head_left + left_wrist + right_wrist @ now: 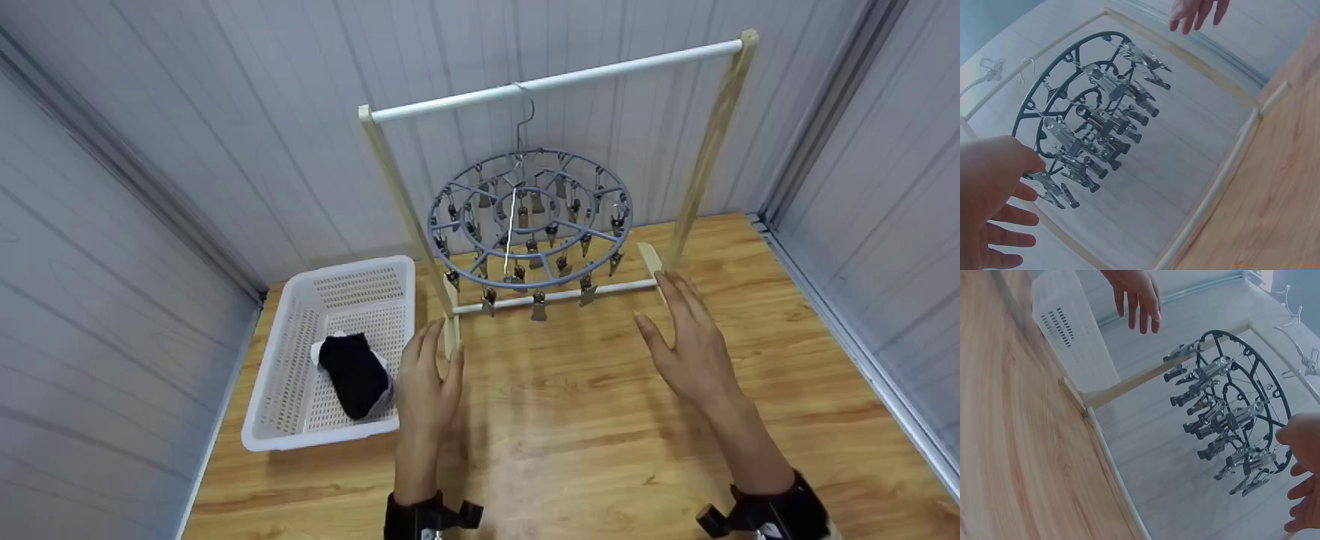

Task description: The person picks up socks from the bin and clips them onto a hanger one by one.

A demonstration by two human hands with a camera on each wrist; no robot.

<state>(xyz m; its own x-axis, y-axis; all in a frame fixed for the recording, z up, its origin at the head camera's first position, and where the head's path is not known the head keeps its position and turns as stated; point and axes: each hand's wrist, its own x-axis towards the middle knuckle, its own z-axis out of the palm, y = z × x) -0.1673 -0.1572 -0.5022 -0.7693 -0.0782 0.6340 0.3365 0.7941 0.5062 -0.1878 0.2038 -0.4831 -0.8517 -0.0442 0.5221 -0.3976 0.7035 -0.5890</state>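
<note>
Your L hand (427, 386) & R hand (690, 352) are both loose, fingers extended, grasping nothing. The rack (562, 295) lies straight ahead, long axis L-R across your front; L hand's nearer its L foot (452, 330), R hand nearer its R foot (649, 257). (Head view overlaps hands & feet, but wrist views show gaps.) Any move on the rack prob. turns on that spread. The round clip hanger (536, 285) hangs from the rack's top bar (600, 73), btwn the 2 posts; can't call which hand's nearer. Its dangling clips are prob. the snag if you reach thru the rack. L of the rack sits the white basket (319, 436), w/ 1 black cloth (356, 375) on paler fabric inside, long axis roughly front-to-back. L hand's nearer, but the basket's R side stands btwn. Behind the rack: a panelled wall (285, 150).
</note>
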